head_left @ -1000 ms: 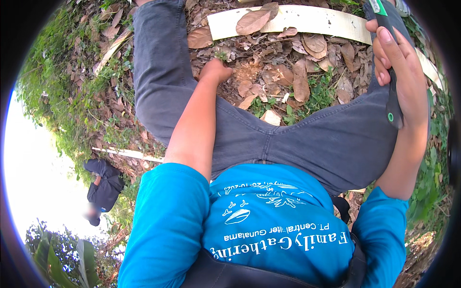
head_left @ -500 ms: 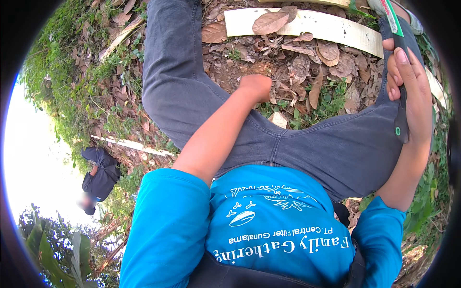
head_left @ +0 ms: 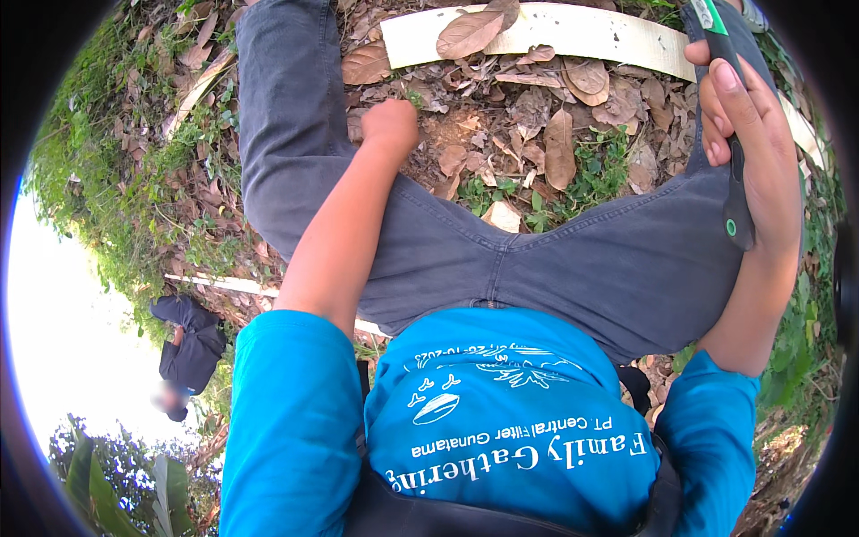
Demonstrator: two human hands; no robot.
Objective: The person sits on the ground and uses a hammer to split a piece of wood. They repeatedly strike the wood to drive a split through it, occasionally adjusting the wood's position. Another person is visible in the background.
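Now, your right hand point(head_left: 756, 152): clamped on a dark-handled tool point(head_left: 735, 170) over your right thigh.
Left hand point(head_left: 391, 125): fisted above leaf litter point(head_left: 537, 134), just beside your left thigh.
Edge: pale plank point(head_left: 573, 31) bounded the open ground.

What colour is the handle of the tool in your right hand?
Black with a green tip, on the tool held in the right hand; head view.

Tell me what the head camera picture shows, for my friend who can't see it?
A person in a blue shirt bends over leaf-covered ground, their right hand gripping a dark tool handle and their left hand reaching down to the dry leaves. A pale plank lies beyond.
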